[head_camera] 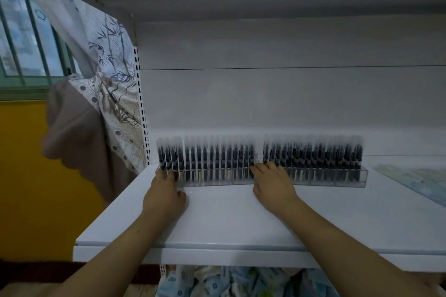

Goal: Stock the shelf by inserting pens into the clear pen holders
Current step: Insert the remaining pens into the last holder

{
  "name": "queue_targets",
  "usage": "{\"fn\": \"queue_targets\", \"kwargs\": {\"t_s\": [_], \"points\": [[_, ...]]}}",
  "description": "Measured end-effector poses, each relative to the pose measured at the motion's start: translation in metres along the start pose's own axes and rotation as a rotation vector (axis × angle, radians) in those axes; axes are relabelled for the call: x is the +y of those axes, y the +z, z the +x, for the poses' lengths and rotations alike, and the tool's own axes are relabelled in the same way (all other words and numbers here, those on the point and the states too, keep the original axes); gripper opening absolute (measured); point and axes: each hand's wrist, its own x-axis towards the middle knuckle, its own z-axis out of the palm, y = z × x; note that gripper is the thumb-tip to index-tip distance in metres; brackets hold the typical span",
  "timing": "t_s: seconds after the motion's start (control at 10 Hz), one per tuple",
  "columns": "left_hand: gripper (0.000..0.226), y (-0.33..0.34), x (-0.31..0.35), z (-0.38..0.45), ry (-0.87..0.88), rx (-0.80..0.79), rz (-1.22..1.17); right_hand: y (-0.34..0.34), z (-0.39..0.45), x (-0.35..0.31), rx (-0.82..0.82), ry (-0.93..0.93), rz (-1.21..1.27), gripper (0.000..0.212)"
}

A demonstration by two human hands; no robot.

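Observation:
Two clear pen holders stand end to end on the white shelf [229, 219], both full of upright black pens [217, 157] with frosted caps. My left hand [164, 190] grips the left end of the left pen holder [212, 182], fingers curled round its corner and thumb down on the shelf. My right hand [272, 183] holds the right end of that holder, its fingers bent into the small gap before the right pen holder [333, 179]. No loose pen is in either hand.
A patterned cloth [96, 103] hangs by the shelf's left upright. A flat printed sheet [415, 181] lies on the shelf at the far right. Packaged goods [217, 282] fill the shelf below. Bare shelf surface lies in front of the holders.

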Motion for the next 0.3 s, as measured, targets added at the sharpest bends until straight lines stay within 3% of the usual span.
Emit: {"fn": "queue_targets", "kwargs": {"t_s": [0.2,0.3], "points": [[0.069,-0.006,-0.003,0.020,0.009,-0.167,0.077,-0.007,-0.004,-0.005,-0.092,0.006,0.051,0.057],[0.059,-0.005,0.004,0.020,0.020,-0.119,0.076,-0.018,-0.011,-0.008,-0.066,0.042,0.091,0.061]]}}
